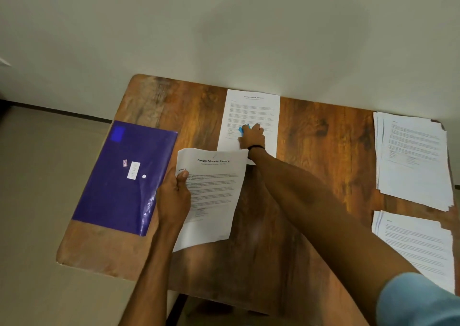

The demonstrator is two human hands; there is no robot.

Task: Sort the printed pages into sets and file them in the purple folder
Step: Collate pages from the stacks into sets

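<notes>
Sorting under way: one page in hand, one under the other hand at the far edge.
L hand [174, 196] grips transcript page [214, 196] by its left edge, thumb on top, prob. held up off table [323, 139] to read the title; long axis runs away from person, heading far. R hand [252, 137] rests on far page [251, 109], small blue item [243, 129] at fingertips; pinching or pressing, can't tell. Purple folder [124, 178] lies flat at left, long axis near-to-far. Two stacks [413, 158] at right.

table [311, 136]: wood grain, kinda worn and matt
folder [124, 176]: purple plastic, shiny and a bit crinkly
pages [413, 158]: plain white paper, matt
wristband [256, 147]: black, can't tell the material
</notes>
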